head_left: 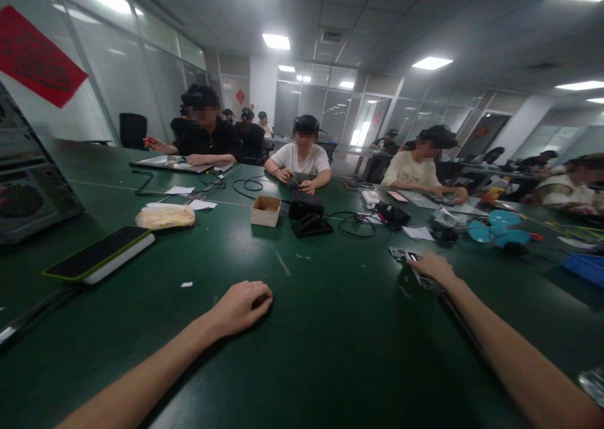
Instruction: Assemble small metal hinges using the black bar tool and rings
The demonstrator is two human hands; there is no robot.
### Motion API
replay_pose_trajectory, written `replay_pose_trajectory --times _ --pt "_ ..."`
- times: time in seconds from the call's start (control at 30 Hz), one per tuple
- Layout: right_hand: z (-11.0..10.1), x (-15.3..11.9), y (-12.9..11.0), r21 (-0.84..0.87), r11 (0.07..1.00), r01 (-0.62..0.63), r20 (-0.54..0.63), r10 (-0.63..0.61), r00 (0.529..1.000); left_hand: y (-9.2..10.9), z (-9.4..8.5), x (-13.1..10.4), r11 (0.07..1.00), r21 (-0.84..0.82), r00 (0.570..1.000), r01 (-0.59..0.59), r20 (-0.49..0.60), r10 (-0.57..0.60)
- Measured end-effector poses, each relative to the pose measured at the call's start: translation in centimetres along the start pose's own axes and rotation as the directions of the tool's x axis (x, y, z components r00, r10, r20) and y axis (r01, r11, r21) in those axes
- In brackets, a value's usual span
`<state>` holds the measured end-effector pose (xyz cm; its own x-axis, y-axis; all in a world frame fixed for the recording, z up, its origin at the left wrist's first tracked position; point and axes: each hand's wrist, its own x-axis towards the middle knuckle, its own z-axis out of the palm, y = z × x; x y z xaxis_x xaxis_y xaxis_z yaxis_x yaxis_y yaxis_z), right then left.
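Resting on the green table, my left hand is loosely curled, with nothing seen in its fingers. A small white scrap lies to its left. Farther right, my right hand is closed around a silver metal part, which lies low over the tabletop. The part's flat end sticks out beyond the fingers, and a dark, long piece runs back from it beside my forearm. The palm hides some of the part.
Ahead are an open cardboard box, a black device and cables. A green-edged phone and a wrapped packet are at left, a blue three-bladed fan at right. Several people sit across the table.
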<state>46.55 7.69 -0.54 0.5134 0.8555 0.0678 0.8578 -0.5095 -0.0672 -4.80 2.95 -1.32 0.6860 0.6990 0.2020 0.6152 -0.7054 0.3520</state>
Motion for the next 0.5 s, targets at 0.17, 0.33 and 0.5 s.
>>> replay_pose_trajectory --times 0.17,0.33,0.5 --pt "-0.4 -1.4 -1.1 -0.024 0.999 -0.048 0.047 0.049 0.998 0.1 -0.1 0.0 1.000 0.017 1.000 0.004 0.008 -0.004" --pt "-0.7 -2.4 -1.5 -0.021 0.999 -0.050 0.038 0.051 0.998 0.1 -0.2 0.0 1.000 0.018 1.000 0.006 0.012 -0.006" --pt "-1.1 -2.5 -1.4 0.013 0.999 -0.038 0.024 0.038 0.999 0.0 -0.1 0.0 1.000 0.007 1.000 -0.001 0.007 0.001"
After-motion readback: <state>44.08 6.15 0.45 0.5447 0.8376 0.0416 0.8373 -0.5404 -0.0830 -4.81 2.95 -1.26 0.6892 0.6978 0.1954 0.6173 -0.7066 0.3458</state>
